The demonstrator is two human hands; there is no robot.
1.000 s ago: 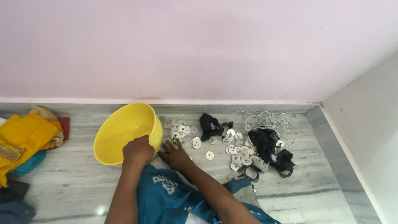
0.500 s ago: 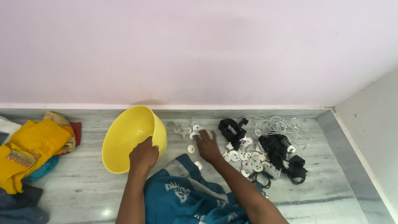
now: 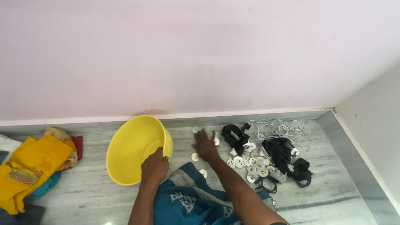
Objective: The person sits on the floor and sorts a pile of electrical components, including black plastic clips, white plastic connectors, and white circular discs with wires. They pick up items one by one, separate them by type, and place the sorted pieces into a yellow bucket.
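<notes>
While my left hand (image 3: 155,167) keeps its grip on the near rim of the one yellow bowl (image 3: 135,148), tilted toward me on the floor, my right hand (image 3: 205,146) has slid farther from the bowl than a second ago. It lies flat, fingers spread, over the white discs (image 3: 250,160), holding nothing I can see. Beyond and right sit two black clumps (image 3: 283,155) and one white cord tangle (image 3: 277,128). Discs number well over ten, too many to count exactly.
</notes>
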